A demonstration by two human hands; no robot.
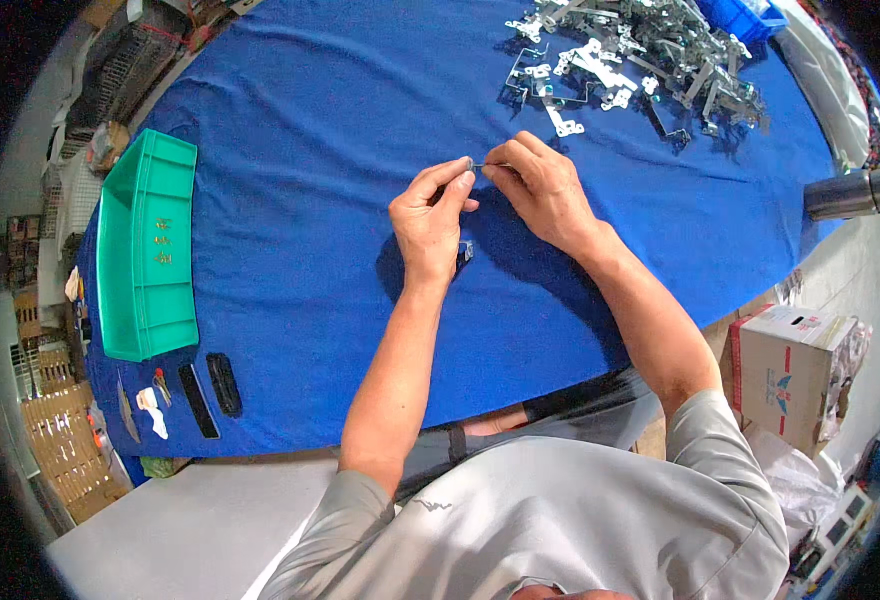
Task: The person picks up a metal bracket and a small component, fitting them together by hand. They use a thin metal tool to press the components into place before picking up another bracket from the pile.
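Note:
Over the middle of a blue cloth (310, 240), both hands come fingertip to fingertip. My left hand (428, 222) is closed in a pinch on a small thin metal part (475, 165). From the other side my right hand (545, 190) pinches the same part, its fingers curled. Most of the part is hidden by the fingers, so its exact kind does not show. Just beside the left wrist a small shiny metal piece (467, 250) shows; whether it lies on the cloth or hangs from the hand, I cannot tell.
A heap of metal brackets (650, 60) lies at the far right, beside a blue bin (745, 18). On the left stands a green plastic bin (147, 340) with a few small brass-coloured pieces. A phone (198, 400), a black case (224, 385) and a steel flask (845, 195) sit near the edges.

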